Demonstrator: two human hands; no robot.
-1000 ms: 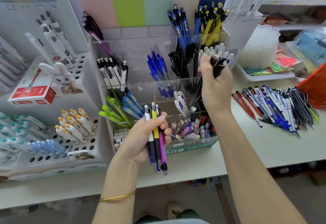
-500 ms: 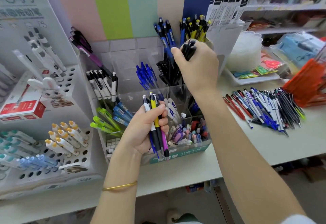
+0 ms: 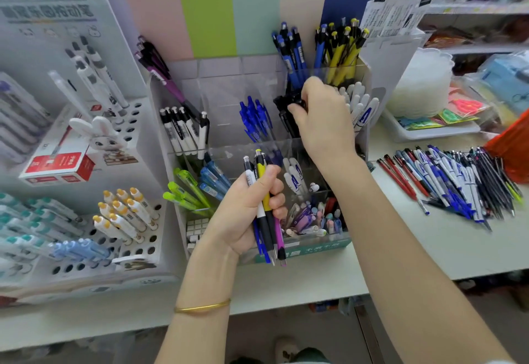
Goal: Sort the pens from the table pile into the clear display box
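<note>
Lower black pens point(image 3: 288, 105), gripped in right hand point(image 3: 323, 118), tips down into box point(image 3: 229, 150) slot directly under it; loosen only once seated. Mind mixed pens point(image 3: 264, 220) clutched in left hand point(image 3: 243, 209). Pile point(image 3: 458, 183) right of both, on bench point(image 3: 429, 246).

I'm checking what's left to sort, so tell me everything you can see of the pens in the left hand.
The pens, a small bunch of plastic click pens, stand roughly upright, tips down, in the left hand, which curls round their middles. Barrels show white, yellow, black, purple and blue.
</note>
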